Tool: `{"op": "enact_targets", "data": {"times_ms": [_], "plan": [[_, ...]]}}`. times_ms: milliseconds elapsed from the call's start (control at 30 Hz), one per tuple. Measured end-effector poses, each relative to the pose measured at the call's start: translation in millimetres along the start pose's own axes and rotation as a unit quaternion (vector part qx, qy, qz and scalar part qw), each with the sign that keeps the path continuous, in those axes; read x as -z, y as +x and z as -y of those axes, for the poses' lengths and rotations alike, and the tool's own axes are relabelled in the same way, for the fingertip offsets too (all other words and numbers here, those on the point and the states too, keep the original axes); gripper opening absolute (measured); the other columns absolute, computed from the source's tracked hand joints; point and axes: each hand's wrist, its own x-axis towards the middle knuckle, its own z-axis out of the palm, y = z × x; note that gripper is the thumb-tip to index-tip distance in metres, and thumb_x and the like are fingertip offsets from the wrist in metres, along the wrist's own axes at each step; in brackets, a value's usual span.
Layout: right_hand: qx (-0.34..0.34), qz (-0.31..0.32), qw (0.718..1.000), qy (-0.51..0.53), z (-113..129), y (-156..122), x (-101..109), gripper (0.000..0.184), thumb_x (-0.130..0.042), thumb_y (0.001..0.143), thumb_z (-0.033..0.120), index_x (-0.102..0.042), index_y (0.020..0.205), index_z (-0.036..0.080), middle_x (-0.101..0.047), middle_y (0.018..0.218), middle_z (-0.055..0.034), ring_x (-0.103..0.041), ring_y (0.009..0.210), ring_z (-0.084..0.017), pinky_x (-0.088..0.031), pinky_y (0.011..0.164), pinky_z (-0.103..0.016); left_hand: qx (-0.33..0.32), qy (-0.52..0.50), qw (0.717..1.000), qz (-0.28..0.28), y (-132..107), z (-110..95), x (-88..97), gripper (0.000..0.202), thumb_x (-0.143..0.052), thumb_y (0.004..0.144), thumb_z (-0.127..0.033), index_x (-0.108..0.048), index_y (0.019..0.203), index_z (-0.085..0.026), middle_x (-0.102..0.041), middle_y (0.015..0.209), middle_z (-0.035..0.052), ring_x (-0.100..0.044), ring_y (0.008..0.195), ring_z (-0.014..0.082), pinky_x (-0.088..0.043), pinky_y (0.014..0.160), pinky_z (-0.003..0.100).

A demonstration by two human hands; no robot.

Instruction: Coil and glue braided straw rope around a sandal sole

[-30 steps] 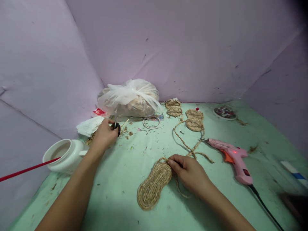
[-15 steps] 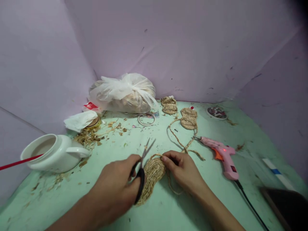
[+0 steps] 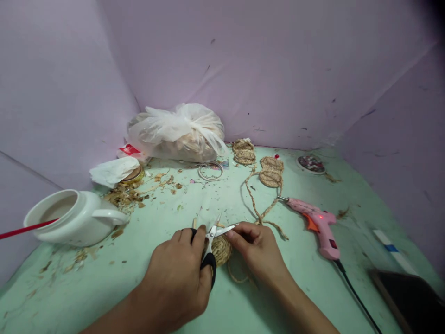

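My left hand (image 3: 181,273) is closed on black-handled scissors (image 3: 212,243), whose blades stand apart at the top end of a woven straw oval piece (image 3: 221,249). That piece lies on the green table, mostly hidden under the hand. My right hand (image 3: 255,250) pinches the braided straw cord (image 3: 259,211) where it meets the oval piece, right beside the blade tips. From there the cord runs back across the table to small coiled straw pieces (image 3: 270,172).
A pink glue gun (image 3: 318,226) with a black cable lies right of my hands. A white pot (image 3: 74,222) with a red stick stands at left. At the back are a plastic bag (image 3: 179,132), tissue (image 3: 113,170), straw scraps and a small dish (image 3: 310,163).
My left hand picked the scissors up near the bag and carried them to the woven piece. The blades now sit at the cord held by my right hand.
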Motion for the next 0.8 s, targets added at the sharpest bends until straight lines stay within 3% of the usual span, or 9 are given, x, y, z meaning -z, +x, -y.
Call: {"op": "enact_targets", "data": {"times_ms": [233,633,800], "plan": [[0.007,0.005,1.0,-0.003,0,-2,-3,0.02,-0.06,0.064,0.033,-0.068,0.059,0.014,-0.06,0.052,-0.0017,-0.051,0.05,-0.014,-0.038,0.05,-0.025,-0.015,0.006,1.0,0.017,1,-3,0.5,0.063,-0.04,0.079,-0.035,-0.035,0.139,-0.017,-0.058,0.116,0.0174,-0.057,0.101,0.0317,-0.047,0.084,0.046],[0.022,0.017,0.999,-0.038,-11,-2,-4,0.019,-0.058,0.069,0.03,-0.069,0.064,0.015,-0.065,0.061,-0.0044,-0.056,0.059,-0.017,-0.041,0.055,-0.026,-0.048,0.06,0.993,0.084,5,-5,13.8,0.062,-0.036,0.079,-0.021,-0.033,0.14,-0.011,-0.068,0.101,0.017,-0.066,0.082,0.033,-0.05,0.072,0.047],[0.023,0.011,0.998,-0.059,-13,-2,-4,0.02,-0.056,0.071,0.03,-0.068,0.062,0.016,-0.067,0.063,-0.005,-0.058,0.062,-0.018,-0.04,0.053,-0.026,-0.061,0.085,0.993,0.062,4,-5,6.1,0.063,-0.037,0.077,-0.017,-0.033,0.14,-0.01,-0.069,0.095,0.017,-0.068,0.077,0.0312,-0.05,0.068,0.043]]}}
